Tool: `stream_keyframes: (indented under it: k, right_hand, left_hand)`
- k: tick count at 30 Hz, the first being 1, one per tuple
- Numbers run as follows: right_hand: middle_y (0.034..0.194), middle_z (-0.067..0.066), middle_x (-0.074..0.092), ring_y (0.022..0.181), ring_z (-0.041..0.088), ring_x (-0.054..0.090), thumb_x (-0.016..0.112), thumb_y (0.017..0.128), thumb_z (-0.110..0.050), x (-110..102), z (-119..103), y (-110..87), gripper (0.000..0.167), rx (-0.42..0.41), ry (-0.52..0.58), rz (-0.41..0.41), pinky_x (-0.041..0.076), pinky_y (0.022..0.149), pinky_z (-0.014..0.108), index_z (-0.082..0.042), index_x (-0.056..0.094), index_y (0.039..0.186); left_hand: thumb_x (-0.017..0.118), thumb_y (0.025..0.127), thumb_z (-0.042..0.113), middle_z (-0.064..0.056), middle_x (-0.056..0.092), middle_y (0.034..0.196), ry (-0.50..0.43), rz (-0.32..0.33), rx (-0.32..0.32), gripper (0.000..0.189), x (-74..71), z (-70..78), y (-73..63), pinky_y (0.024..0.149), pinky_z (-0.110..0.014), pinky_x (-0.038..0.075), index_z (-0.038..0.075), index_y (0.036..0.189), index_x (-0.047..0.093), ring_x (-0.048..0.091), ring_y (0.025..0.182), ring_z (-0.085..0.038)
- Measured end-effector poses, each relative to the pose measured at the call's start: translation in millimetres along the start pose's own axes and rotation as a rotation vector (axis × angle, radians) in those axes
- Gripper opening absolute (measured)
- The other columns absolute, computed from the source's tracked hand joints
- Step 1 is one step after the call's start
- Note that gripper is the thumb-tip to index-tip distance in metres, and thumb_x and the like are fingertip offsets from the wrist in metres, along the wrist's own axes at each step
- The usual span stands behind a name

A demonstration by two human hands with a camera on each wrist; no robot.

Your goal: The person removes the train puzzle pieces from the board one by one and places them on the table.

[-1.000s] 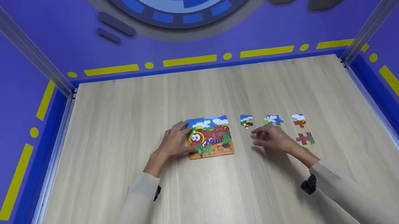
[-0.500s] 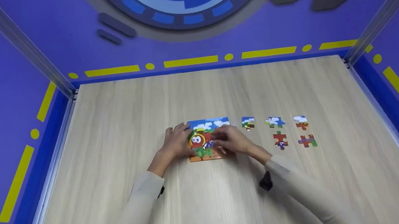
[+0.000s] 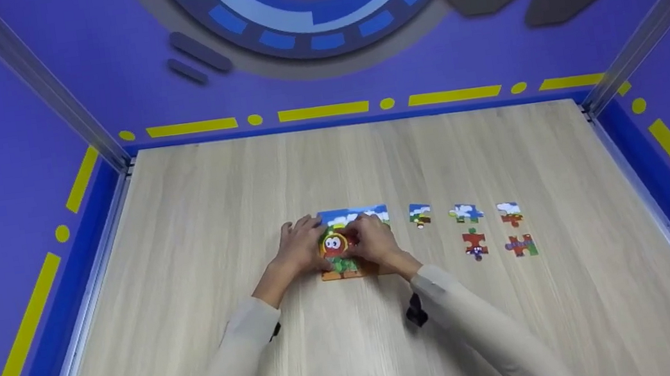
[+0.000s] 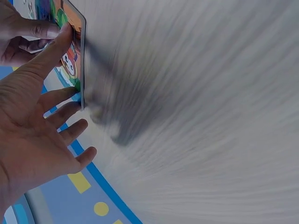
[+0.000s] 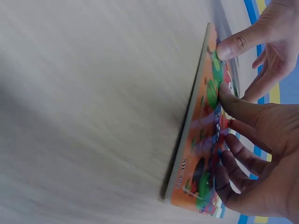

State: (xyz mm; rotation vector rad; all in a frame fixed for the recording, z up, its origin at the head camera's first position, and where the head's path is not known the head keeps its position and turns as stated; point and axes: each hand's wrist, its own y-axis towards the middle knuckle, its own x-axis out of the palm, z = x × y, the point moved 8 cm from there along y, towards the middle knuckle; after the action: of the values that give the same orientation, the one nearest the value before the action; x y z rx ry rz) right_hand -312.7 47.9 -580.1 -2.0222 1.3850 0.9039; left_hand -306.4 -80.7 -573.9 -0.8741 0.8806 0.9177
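Observation:
A square jigsaw puzzle point(image 3: 346, 273) with a cartoon train picture lies on the table in the head view. My left hand point(image 3: 299, 248) rests at its left side, fingers spread and fairly straight. In the right wrist view the left thumb point(image 5: 225, 51) presses near the puzzle's edge. Over the middle of the puzzle is my right hand point(image 3: 374, 240), its fingers bent. Its thumb point(image 5: 227, 89) and forefinger meet the picture close to the train's face; whether they pinch a piece I cannot tell. The puzzle's right part is partly hidden beneath this hand.
Right of the puzzle, loose pieces lie apart: a sky piece point(image 3: 420, 214), a cloud piece point(image 3: 466, 213), another cloud piece point(image 3: 510, 212), a red piece point(image 3: 475, 243) and a red-green piece point(image 3: 522, 245). Blue-purple walls point(image 3: 329, 92) stand around the table point(image 3: 243, 180).
My right hand has moved left from beside the loose pieces onto the middle of the puzzle, uncovering the red piece. The left hand stays at the puzzle's left side.

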Motion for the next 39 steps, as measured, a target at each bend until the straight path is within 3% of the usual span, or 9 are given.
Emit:
stream_keyframes:
  k: [8,16,28,35,39]
  right_hand:
    - [0.111,0.012,0.069,0.106,0.027,0.060,0.084,0.085,-0.012,0,6,2.6,0.035,0.065,0.012,-0.041,0.049,0.100,0.047,-0.004,0.073,0.117]
    - [0.092,0.011,0.068,0.081,0.016,0.053,0.084,0.085,-0.011,6,-6,4.3,0.027,-0.011,0.040,-0.046,0.042,0.072,0.030,-0.003,0.068,0.105]
    - [0.096,0.011,0.069,0.085,0.018,0.059,0.078,0.089,-0.005,2,-5,0.8,0.020,-0.030,0.096,0.004,0.051,0.076,0.035,-0.004,0.065,0.105]
    - [0.103,0.011,0.070,0.092,0.020,0.062,0.071,0.092,0.003,2,-2,-4.4,0.020,-0.001,0.195,0.005,0.056,0.085,0.039,-0.004,0.065,0.109]
    - [0.106,0.012,0.073,0.094,0.022,0.068,0.068,0.093,0.005,0,-2,-6.4,0.016,-0.027,0.234,0.036,0.059,0.086,0.042,-0.004,0.065,0.106]
  left_hand:
    - [0.089,0.078,0.033,-0.015,0.044,0.160,0.019,0.007,0.010,0.084,-1.5,3.3,1.9,0.123,-0.059,0.020,0.005,0.148,0.052,0.032,0.152,-0.036]
    - [0.091,0.076,0.034,-0.015,0.047,0.157,0.049,0.019,-0.006,0.083,-2.1,-4.6,-4.2,0.121,-0.060,0.024,0.004,0.145,0.055,0.037,0.150,-0.036]
    - [0.090,0.078,0.032,-0.016,0.045,0.159,0.030,0.006,0.001,0.084,-1.6,0.4,-2.0,0.121,-0.060,0.022,0.003,0.147,0.053,0.034,0.151,-0.037]
    - [0.088,0.080,0.030,-0.016,0.044,0.159,0.012,0.002,0.005,0.082,0.1,2.8,0.5,0.122,-0.060,0.021,0.002,0.147,0.052,0.033,0.151,-0.037]
    - [0.089,0.080,0.031,-0.016,0.044,0.159,0.022,-0.001,0.012,0.082,-1.3,4.1,0.9,0.122,-0.060,0.021,0.003,0.147,0.052,0.034,0.151,-0.036]
